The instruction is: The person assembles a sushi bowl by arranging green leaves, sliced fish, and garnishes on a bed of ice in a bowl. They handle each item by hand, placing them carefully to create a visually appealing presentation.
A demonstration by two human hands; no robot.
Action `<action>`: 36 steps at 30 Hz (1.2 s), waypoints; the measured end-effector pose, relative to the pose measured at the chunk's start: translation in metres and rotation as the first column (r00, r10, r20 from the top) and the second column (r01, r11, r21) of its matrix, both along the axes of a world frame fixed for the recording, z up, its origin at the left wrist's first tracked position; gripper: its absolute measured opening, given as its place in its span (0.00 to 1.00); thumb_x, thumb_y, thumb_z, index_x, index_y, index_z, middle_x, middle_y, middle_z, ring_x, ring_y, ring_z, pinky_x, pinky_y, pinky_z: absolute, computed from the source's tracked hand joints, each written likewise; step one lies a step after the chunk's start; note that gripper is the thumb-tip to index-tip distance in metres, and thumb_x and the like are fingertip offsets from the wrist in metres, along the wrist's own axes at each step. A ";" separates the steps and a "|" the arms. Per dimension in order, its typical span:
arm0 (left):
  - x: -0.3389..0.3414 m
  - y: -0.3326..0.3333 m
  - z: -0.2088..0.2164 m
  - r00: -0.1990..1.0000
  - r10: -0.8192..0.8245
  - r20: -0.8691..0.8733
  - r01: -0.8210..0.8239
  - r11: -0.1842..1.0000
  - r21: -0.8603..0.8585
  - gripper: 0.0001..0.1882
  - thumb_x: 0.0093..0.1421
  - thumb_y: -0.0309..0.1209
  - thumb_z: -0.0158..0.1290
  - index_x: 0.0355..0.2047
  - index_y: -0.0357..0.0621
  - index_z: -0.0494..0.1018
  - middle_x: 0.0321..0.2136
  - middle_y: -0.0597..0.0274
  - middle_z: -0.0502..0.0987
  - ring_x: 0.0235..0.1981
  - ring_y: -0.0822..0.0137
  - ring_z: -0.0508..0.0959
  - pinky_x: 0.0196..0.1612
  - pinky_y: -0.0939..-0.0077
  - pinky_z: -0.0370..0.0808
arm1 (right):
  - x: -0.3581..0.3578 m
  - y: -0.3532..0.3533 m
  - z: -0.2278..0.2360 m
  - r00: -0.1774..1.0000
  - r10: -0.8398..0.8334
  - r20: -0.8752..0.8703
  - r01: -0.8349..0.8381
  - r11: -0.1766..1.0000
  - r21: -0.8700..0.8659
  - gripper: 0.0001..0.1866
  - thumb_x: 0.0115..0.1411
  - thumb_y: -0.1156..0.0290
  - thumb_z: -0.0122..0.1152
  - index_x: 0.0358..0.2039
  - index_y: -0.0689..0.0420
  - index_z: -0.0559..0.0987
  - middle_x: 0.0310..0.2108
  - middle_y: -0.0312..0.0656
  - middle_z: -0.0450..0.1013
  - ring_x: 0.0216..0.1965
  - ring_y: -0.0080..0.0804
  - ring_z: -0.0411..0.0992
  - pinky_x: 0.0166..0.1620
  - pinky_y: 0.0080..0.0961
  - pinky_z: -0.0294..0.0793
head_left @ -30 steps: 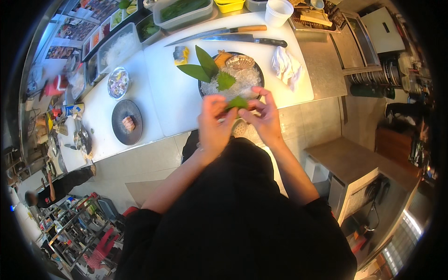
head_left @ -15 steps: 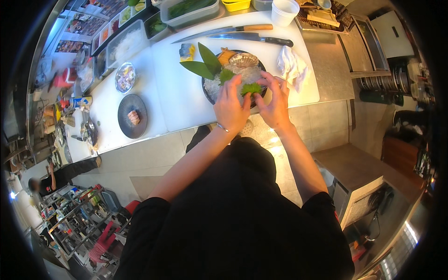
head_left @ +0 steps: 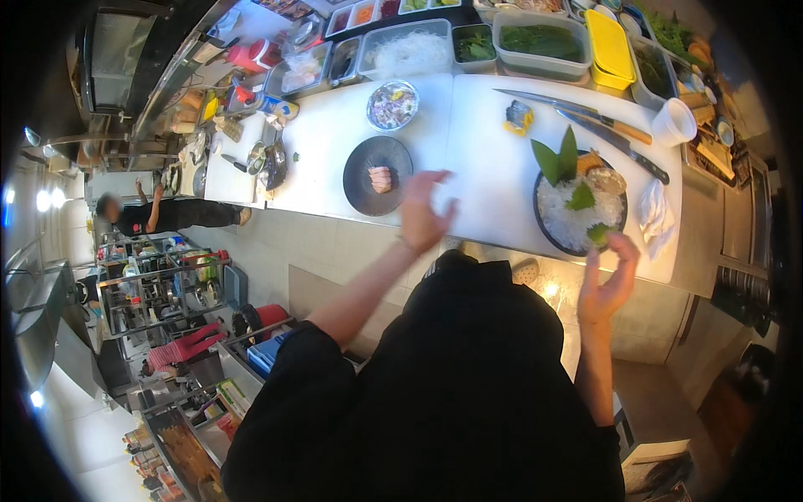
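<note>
A dark round bowl (head_left: pixel 539 219) holds a glassy white bed (head_left: pixel 565 222), either shreds or crushed ice. Two long green leaves (head_left: pixel 556 159), a scallop shell (head_left: pixel 606 181) and a jagged green leaf (head_left: pixel 580 197) are set in it. My right hand (head_left: pixel 608 284) is at the bowl's front rim, its thumb and forefinger curled around a second jagged leaf (head_left: pixel 597 233). My left hand (head_left: pixel 427 217) is in the air with spread fingers, holding nothing. Just left of it, a dark plate (head_left: pixel 360 180) bears pale pink slices (head_left: pixel 381 179), probably fish.
Two knives (head_left: pixel 615 142) and a small blue-yellow item (head_left: pixel 519 118) lie behind the bowl. A white cloth (head_left: pixel 656 213) lies right, below a white cup (head_left: pixel 674 122). A foil-like bowl (head_left: pixel 392 105) stands behind the plate. Tubs (head_left: pixel 405 50) line the back. Another person (head_left: pixel 167 213) is far left.
My left hand has left the bowl and moved left toward the plate. My right hand stays at the second jagged leaf, now at the bowl's front. The view has swung left.
</note>
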State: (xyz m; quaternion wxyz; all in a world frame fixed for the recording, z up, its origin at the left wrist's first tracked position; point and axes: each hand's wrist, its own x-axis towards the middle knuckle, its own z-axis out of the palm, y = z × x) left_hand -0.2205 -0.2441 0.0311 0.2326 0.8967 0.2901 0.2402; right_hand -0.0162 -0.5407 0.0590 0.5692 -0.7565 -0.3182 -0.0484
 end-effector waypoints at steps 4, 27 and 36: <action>-0.086 0.131 0.003 0.947 -0.061 -0.315 0.103 0.987 0.120 0.40 0.53 0.32 0.72 0.67 0.50 0.73 0.60 0.53 0.75 0.65 0.44 0.70 0.69 0.49 0.69 | -0.047 0.061 0.012 0.952 0.264 -0.155 -0.284 0.951 -0.119 0.18 0.60 0.85 0.67 0.51 0.61 0.82 0.52 0.49 0.78 0.54 0.47 0.77 0.57 0.37 0.77; -0.026 0.153 0.010 0.840 0.297 0.455 0.535 -0.306 -0.788 0.32 0.75 0.35 0.47 0.77 0.42 0.59 0.72 0.40 0.70 0.74 0.47 0.70 0.75 0.52 0.70 | -0.104 0.268 0.041 0.940 0.169 -0.295 -0.236 0.950 -0.207 0.23 0.62 0.80 0.71 0.58 0.58 0.83 0.43 0.44 0.80 0.37 0.33 0.77 0.38 0.29 0.80; 0.048 0.069 0.026 0.843 0.015 0.538 0.535 0.080 -0.841 0.26 0.82 0.34 0.49 0.75 0.41 0.61 0.66 0.46 0.76 0.66 0.61 0.77 0.70 0.62 0.75 | -0.056 0.216 0.031 0.854 0.113 -0.507 -0.197 0.974 -0.116 0.18 0.66 0.77 0.73 0.56 0.62 0.85 0.46 0.40 0.80 0.45 0.27 0.81 0.48 0.27 0.85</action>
